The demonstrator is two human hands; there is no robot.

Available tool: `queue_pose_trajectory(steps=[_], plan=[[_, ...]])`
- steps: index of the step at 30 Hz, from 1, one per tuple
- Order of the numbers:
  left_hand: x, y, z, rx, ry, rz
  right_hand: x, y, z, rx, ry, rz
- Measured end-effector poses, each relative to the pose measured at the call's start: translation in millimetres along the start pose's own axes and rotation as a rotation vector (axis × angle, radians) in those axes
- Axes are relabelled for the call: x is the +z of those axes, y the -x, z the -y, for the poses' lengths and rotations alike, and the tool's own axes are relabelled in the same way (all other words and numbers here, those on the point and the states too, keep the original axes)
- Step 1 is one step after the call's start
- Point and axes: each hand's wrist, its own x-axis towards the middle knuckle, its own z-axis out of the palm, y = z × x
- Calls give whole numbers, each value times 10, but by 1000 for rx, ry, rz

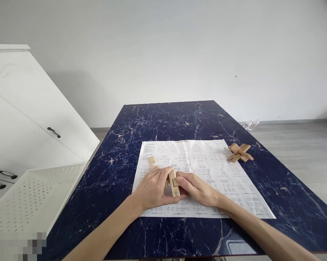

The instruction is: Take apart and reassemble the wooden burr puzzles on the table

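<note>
My left hand (154, 186) is closed around notched wooden puzzle pieces (175, 187), held over a printed sheet (204, 156). My right hand (197, 188) pinches the same pieces from the right, its thumb pressed where a short block sits in the notch of the longer bar. Small dark marks show on the bar's near end. Fingers hide much of these pieces, so how they join on the far side cannot be made out. Just beyond my left knuckles, a loose notched wooden piece (152, 161) lies on the sheet.
An interlocked wooden cross-shaped puzzle (240, 152) rests at the sheet's right edge. The sheet lies on a dark blue marbled table (163, 123). White drawers (38, 119) and a perforated white panel (35, 192) stand left. A clear plastic item (251, 125) shows past the right edge.
</note>
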Motion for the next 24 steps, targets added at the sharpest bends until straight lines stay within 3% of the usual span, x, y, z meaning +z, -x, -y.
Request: queue_pose_trajectory(steps=[8,14,24], plan=[[-36,-25,-16,-36,41,79,0,3,-22,4,-17,-5],[-30,-56,-62,-36,-42,52,34,-12,0,61,64,-70],[73,-16,-72,-142,-11,140,68,-11,23,74,65,-8]])
